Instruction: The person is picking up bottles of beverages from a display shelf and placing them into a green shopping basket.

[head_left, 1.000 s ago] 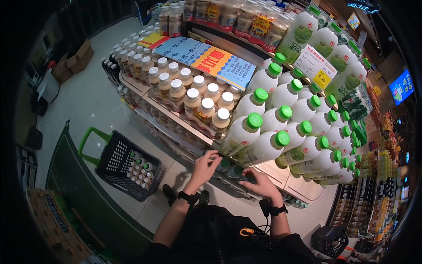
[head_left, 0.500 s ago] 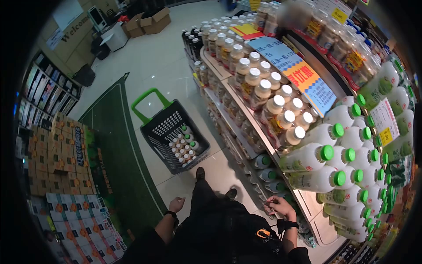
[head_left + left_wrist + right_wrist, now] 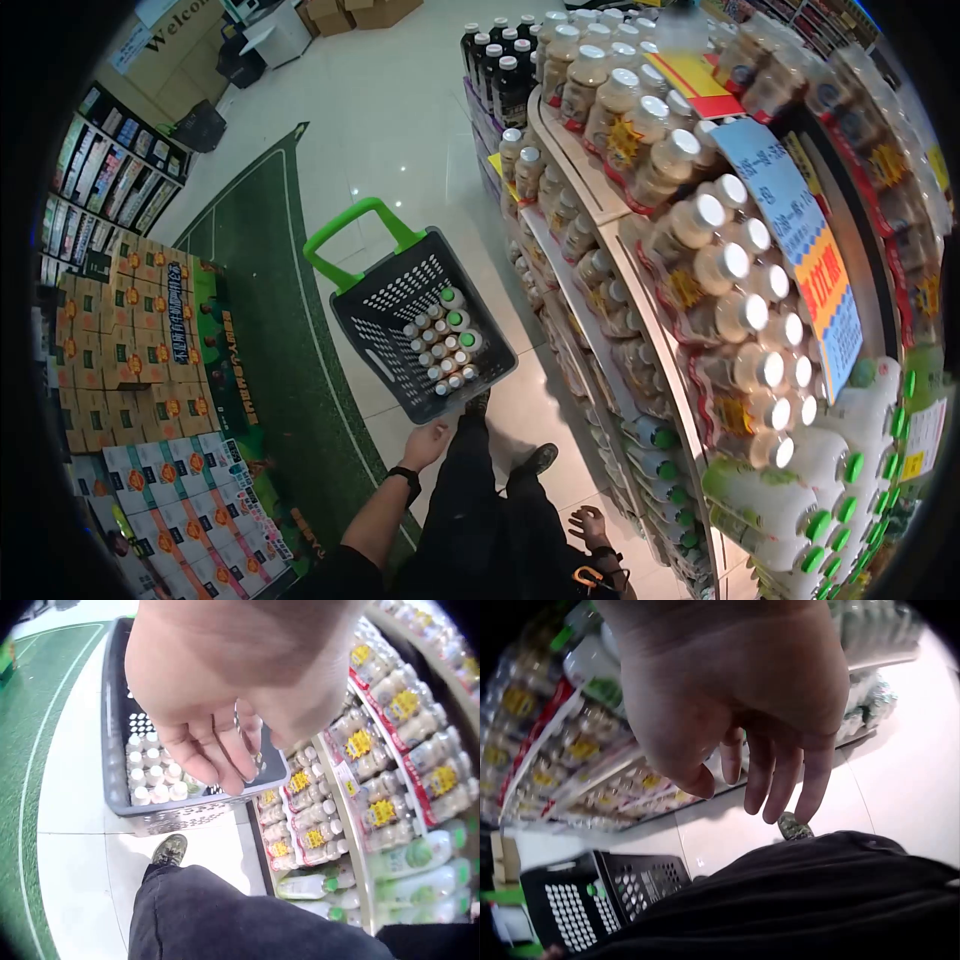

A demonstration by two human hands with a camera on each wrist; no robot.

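My left hand hangs just short of the near end of a dark grey shopping basket with a green handle. In the left wrist view its loosely curled fingers overlap the basket's rim, holding nothing. Inside the basket stand a pack of small white-capped bottles and several larger green-capped bottles. My right hand hangs low beside my leg, near the shelf. Its fingers dangle loosely and nothing is in them.
Along the right runs a display shelf loaded with white-capped drink bottles and white green-capped bottles. Stacked cartons stand at the left beside a green floor mat. Pale floor tiles stretch ahead.
My view has swung left from the shelf to the basket, which is closer. Both hands have left the front of the shelf; the left is now near the basket, the right down by my side.
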